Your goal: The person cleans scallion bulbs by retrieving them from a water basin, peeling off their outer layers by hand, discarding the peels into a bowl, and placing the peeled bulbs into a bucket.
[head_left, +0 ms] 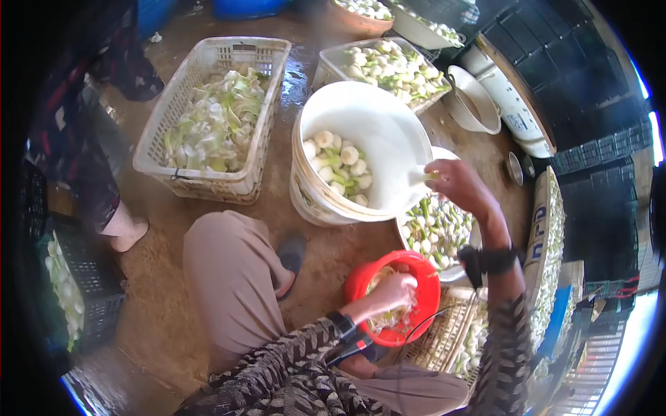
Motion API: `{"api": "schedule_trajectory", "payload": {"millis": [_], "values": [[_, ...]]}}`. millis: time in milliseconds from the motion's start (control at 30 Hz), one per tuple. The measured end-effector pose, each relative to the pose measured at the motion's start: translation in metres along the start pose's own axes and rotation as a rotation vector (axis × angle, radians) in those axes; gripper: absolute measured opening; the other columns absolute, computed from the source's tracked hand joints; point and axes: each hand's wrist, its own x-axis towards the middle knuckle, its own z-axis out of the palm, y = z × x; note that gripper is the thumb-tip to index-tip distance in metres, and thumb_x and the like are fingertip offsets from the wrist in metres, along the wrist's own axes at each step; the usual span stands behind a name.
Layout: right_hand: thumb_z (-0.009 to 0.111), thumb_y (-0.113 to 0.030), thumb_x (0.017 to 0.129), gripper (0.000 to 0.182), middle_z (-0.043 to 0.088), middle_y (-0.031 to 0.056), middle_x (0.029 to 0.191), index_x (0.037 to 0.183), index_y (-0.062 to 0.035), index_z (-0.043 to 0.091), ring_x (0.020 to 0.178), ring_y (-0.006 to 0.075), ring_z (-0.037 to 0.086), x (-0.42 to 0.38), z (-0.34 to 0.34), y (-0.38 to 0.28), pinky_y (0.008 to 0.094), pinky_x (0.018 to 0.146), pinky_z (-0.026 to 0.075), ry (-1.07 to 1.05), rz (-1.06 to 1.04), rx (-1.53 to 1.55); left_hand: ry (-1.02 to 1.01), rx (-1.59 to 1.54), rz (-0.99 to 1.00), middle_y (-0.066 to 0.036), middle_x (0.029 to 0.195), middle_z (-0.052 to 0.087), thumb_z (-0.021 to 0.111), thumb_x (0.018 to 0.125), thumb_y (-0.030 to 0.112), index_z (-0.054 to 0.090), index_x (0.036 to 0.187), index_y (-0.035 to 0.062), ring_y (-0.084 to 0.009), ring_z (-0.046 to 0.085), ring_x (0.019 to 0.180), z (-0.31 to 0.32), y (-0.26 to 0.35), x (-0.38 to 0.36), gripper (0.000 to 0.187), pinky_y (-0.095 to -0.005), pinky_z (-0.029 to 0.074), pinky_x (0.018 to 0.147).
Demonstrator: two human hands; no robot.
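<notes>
My right hand (459, 186) is at the right rim of a tall white bucket (388, 114). Its fingers are closed around the green stem of a white garlic bulb (419, 177), which hangs just inside the rim. Several trimmed garlic bulbs (348, 155) lie at the bottom of this bucket. Lower down, my left hand (394, 292) is inside a red bucket (429, 267) above pale peelings (383, 321). The left fingers are curled; what they hold, if anything, is not clear.
A white crate (158, 142) of peelings stands left of the bucket. Behind are a tub of bulbs (399, 69) and a white basin (473, 104). A basin of small bulbs (438, 229) sits right. Another person's foot (130, 236) is at left.
</notes>
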Motion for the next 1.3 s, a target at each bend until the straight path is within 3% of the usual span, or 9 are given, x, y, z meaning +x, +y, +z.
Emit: {"api": "schedule_trajectory", "payload": {"millis": [67,200,300,533,633,700,967,1167,1300], "values": [[0.059,-0.011,0.078,0.017,0.064,0.0119,0.072,0.091,-0.0012,0.064,0.061,0.0196,0.062,0.060,0.001,-0.008,0.0316,0.058,0.049,-0.130,-0.100,-0.226,-0.072,-0.129,-0.104,-0.012,0.078,0.066,0.052,0.082,0.006,0.061,0.099,-0.0005,-0.0205,0.065,0.070,0.005,-0.008,0.000,0.020,-0.0316,0.051,0.063],[0.056,-0.009,0.075,0.023,0.065,0.0145,0.087,0.095,-0.0086,0.067,0.084,0.0313,0.062,0.169,0.077,-0.004,0.0405,0.079,0.047,0.090,-0.493,-0.323,-0.124,0.019,-0.220,-0.011,0.082,0.067,0.055,0.083,0.008,0.060,0.098,0.0000,-0.0192,0.065,0.071,-0.006,0.002,-0.001,0.018,-0.0309,0.051,0.066],[0.051,-0.002,0.073,0.041,0.057,0.0205,0.100,0.113,-0.0105,0.057,0.094,0.0365,0.057,0.211,0.125,-0.024,0.0428,0.081,0.046,-0.191,-0.575,-0.517,-0.112,-0.205,-0.297,-0.011,0.081,0.067,0.055,0.084,0.008,0.060,0.095,-0.0001,-0.0183,0.065,0.072,-0.008,-0.021,0.007,0.014,-0.0310,0.051,0.066],[0.064,-0.011,0.074,0.048,0.057,0.0163,0.105,0.121,-0.0118,0.051,0.101,0.0332,0.055,0.264,0.204,0.019,0.0421,0.087,0.046,-0.169,-0.807,-0.494,-0.114,-0.313,-0.411,-0.012,0.086,0.062,0.054,0.086,0.001,0.053,0.094,-0.0041,-0.0220,0.064,0.078,-0.051,0.029,0.028,0.010,-0.0351,0.054,0.069],[0.061,-0.016,0.075,0.015,0.062,0.0105,0.082,0.088,-0.0080,0.063,0.088,0.0304,0.059,0.261,0.193,0.013,0.0410,0.075,0.048,-0.184,-0.715,-0.707,-0.079,-0.533,-0.381,-0.010,0.083,0.062,0.053,0.086,0.000,0.055,0.096,-0.0039,-0.0186,0.062,0.073,-0.053,0.018,0.029,0.012,-0.0332,0.053,0.065],[0.062,-0.024,0.070,0.022,0.061,0.0137,0.075,0.082,-0.0048,0.063,0.079,0.0319,0.059,0.237,0.146,-0.008,0.0419,0.066,0.048,-0.236,-0.644,-0.658,-0.043,-0.200,-0.379,-0.007,0.083,0.062,0.051,0.086,0.001,0.058,0.098,-0.0023,-0.0135,0.059,0.070,-0.049,-0.021,0.030,0.015,-0.0287,0.050,0.062],[0.063,-0.016,0.070,0.045,0.061,0.0146,0.102,0.114,-0.0098,0.059,0.091,0.0314,0.059,-0.037,-0.056,0.058,0.0405,0.080,0.048,0.218,0.012,-0.458,-0.175,-0.115,-0.413,-0.003,0.087,0.063,0.052,0.084,0.006,0.059,0.107,0.0024,-0.0091,0.058,0.069,-0.042,-0.003,0.018,0.024,-0.0216,0.046,0.056],[0.058,-0.021,0.073,0.018,0.062,0.0187,0.083,0.081,-0.0050,0.064,0.081,0.0361,0.059,-0.283,-0.021,0.225,0.0450,0.071,0.046,0.061,0.682,-0.496,-0.165,-0.027,-0.440,-0.002,0.088,0.062,0.053,0.085,0.008,0.058,0.108,0.0019,-0.0091,0.058,0.069,-0.029,0.011,0.021,0.024,-0.0217,0.046,0.057],[0.055,-0.021,0.076,0.019,0.060,0.0222,0.083,0.076,-0.0031,0.063,0.081,0.0374,0.058,-0.279,0.005,0.278,0.0463,0.071,0.045,0.062,0.811,-0.393,-0.107,-0.032,-0.423,-0.004,0.085,0.060,0.056,0.084,0.008,0.057,0.107,-0.0014,-0.0084,0.056,0.071,-0.017,0.017,0.040,0.026,-0.0215,0.044,0.057]]}}
